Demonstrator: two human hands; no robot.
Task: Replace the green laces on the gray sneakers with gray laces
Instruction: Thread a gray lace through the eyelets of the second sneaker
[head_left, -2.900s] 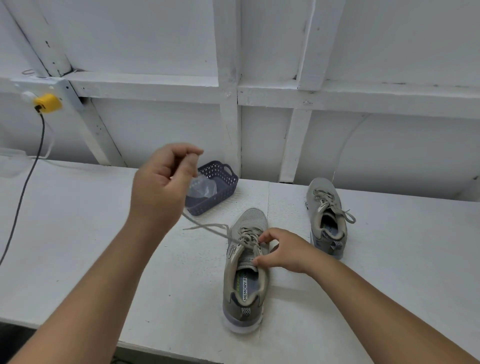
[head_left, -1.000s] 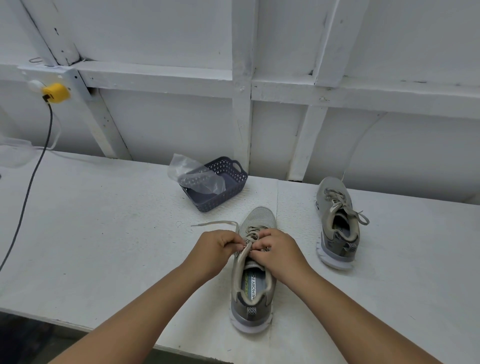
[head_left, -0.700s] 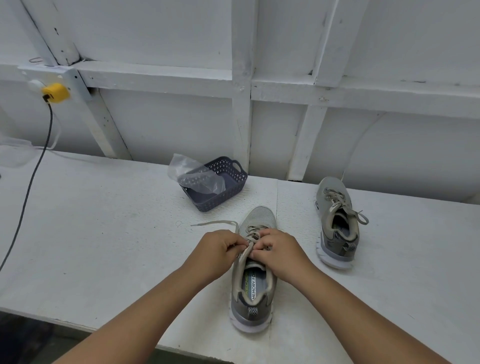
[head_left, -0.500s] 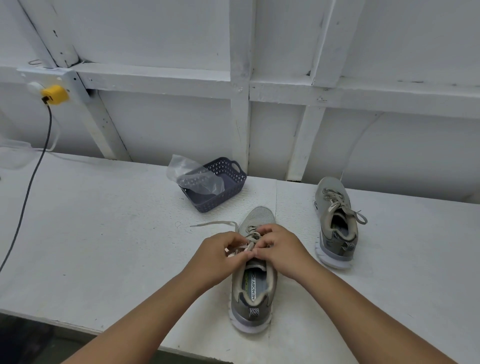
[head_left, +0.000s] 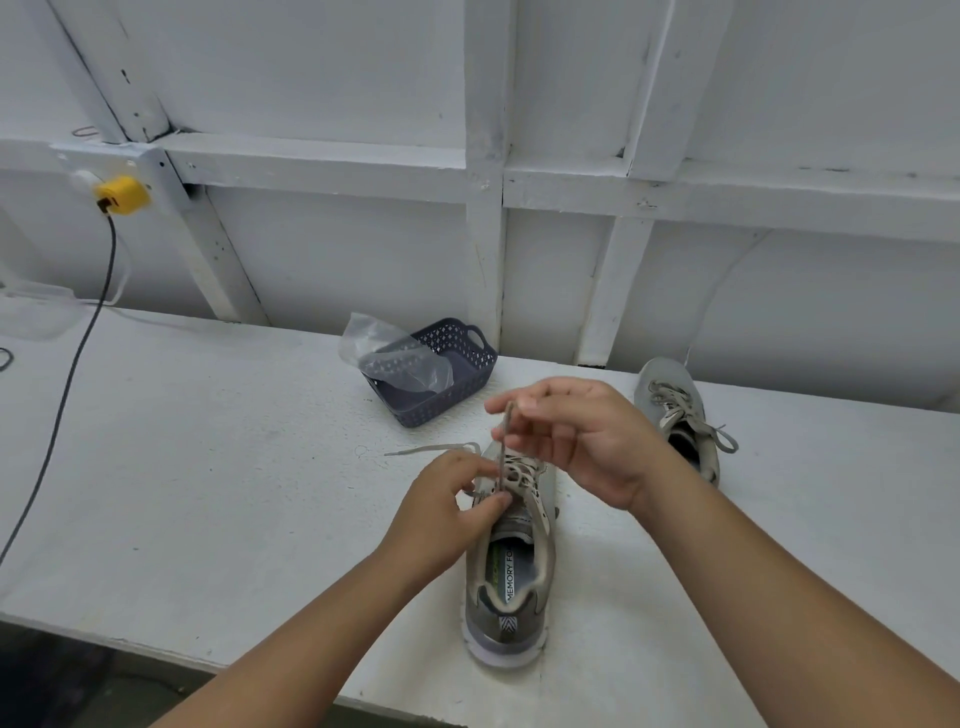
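Note:
A gray sneaker (head_left: 511, 566) stands on the white table (head_left: 208, 467) in front of me, heel toward me, partly laced with a gray lace (head_left: 501, 441). My right hand (head_left: 576, 436) is raised above the shoe and pinches one end of that lace, pulling it up from the eyelets. My left hand (head_left: 452, 499) pinches the shoe's left eyelet edge by the tongue. The lace's other end (head_left: 431, 448) lies flat on the table to the left. A second gray sneaker (head_left: 680, 415), laced and tied, stands at the back right.
A dark blue plastic basket (head_left: 452, 374) with a clear plastic bag (head_left: 389, 353) in it sits behind the shoe near the wall. A black cable (head_left: 78, 353) runs from a yellow plug (head_left: 120, 195) across the table's left side. The table's front edge is close to me.
My right hand has lifted off the shoe and drawn a lace end upward. My left hand stays at the eyelets. Earlier my left hand was pulling the lace high to the left.

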